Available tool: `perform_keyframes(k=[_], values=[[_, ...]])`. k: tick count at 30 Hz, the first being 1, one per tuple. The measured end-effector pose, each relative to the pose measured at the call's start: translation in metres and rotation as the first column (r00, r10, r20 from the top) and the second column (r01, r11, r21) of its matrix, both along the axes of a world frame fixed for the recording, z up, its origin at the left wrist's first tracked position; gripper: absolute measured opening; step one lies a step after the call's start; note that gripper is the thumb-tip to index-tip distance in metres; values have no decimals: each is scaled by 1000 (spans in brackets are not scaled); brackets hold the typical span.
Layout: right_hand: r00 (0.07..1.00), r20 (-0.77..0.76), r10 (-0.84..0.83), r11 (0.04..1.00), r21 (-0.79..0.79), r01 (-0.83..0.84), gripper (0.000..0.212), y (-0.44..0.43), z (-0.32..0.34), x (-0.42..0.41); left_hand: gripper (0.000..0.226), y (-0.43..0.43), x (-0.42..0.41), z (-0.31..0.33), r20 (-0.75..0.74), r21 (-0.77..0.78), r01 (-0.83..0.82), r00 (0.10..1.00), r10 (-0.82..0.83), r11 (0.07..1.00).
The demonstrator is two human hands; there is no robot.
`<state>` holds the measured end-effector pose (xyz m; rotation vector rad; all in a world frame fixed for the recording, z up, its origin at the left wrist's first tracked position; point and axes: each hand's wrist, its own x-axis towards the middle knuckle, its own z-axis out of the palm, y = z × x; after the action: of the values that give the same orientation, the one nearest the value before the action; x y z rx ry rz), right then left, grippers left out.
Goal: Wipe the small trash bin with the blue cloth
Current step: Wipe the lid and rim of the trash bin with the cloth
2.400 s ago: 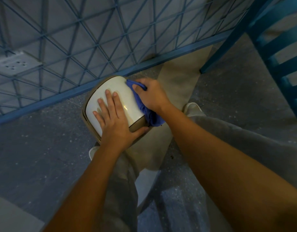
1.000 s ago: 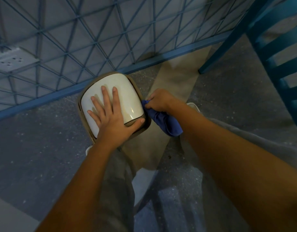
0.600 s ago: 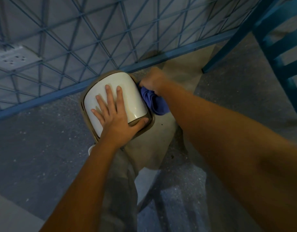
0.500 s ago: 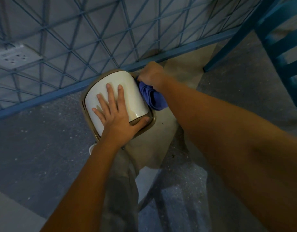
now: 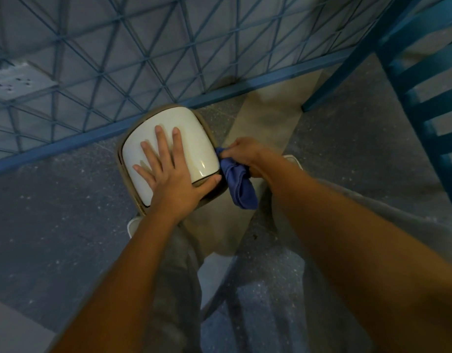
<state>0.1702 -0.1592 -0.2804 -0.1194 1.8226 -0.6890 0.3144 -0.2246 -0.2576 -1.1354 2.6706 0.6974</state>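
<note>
My left hand [image 5: 169, 179] lies flat on the small tan bin's glossy white lid [image 5: 169, 138], on the floor by the grille. Right hand [image 5: 245, 154] clenches the bunched blue cloth [image 5: 239, 184] against its side. Risk: hard strokes may tip the bin.

Two bare forearms reach forward and down from the bottom edge. The left hand [image 5: 169, 174] lies flat, palm down, fingers spread and thumb angled out to the right. The right hand [image 5: 245, 154] is curled into a closed grip, knuckles up, wrist bent.
</note>
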Motion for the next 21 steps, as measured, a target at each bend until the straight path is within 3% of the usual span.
perform_keyframes(k=[6, 13, 15, 17, 19, 21], values=[[999, 42, -34, 999, 22, 33, 28, 24, -9, 14, 120, -2, 1, -2, 10, -23, 34, 999, -33, 999], [940, -292, 176, 984, 21, -178, 11, -7, -2, 2, 118, -8, 4, -4, 12, -38, 60, 998, -59, 998], [921, -337, 195, 980, 29, -197, 28, -19, -1, -3, 118, -9, 4, -4, 13, -34, 62, 998, -62, 998], [922, -353, 162, 986, 11, -168, 27, -28, -3, -9, 118, -9, 4, -4, 10, -38, 63, 998, -63, 997], [947, -311, 84, 994, -36, -100, 12, -32, -3, -12, 118, -8, 3, -4, 4, -32, 52, 999, -52, 998], [972, -236, -17, 997, -76, -1, 19, -29, -3, -10, 118, -7, 3, -4, -8, -21, 31, 999, -31, 999]])
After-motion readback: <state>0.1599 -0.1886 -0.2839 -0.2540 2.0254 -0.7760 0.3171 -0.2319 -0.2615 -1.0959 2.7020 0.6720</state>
